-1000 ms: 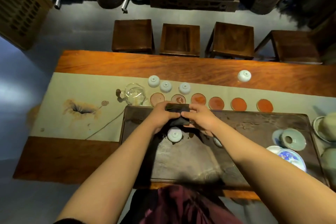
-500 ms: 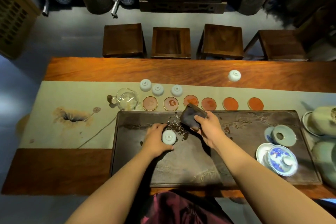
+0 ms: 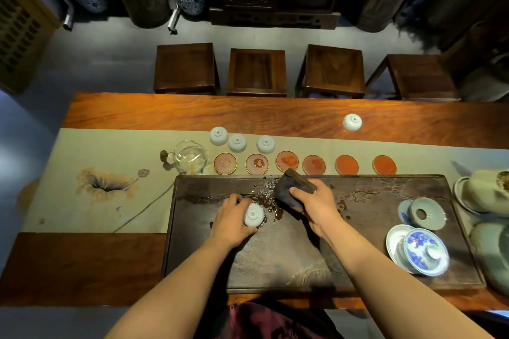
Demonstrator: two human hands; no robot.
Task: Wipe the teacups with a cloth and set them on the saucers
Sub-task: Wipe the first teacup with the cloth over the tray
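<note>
Clamped round an upturned white teacup, my left hand has its grip closed on the cup just above the dark tea tray, beside a patch of spilled water. My right hand pinches the folded dark cloth, thumb on top, held just right of the cup and not touching it. A second ago I had both hands together on the cloth above the cup; half a second ago they had already parted, and since then they have barely shifted.

Beyond the tray's far edge I see six round saucers in a row on the pale runner, none carrying a cup. Three more teacups sit upside down just behind the leftmost saucers, and a fourth stands well apart on the bare wood of the bench. A glass pitcher stands left of the saucer row. On the tray's right end lie a blue-and-white lidded bowl and a pale green lid.
</note>
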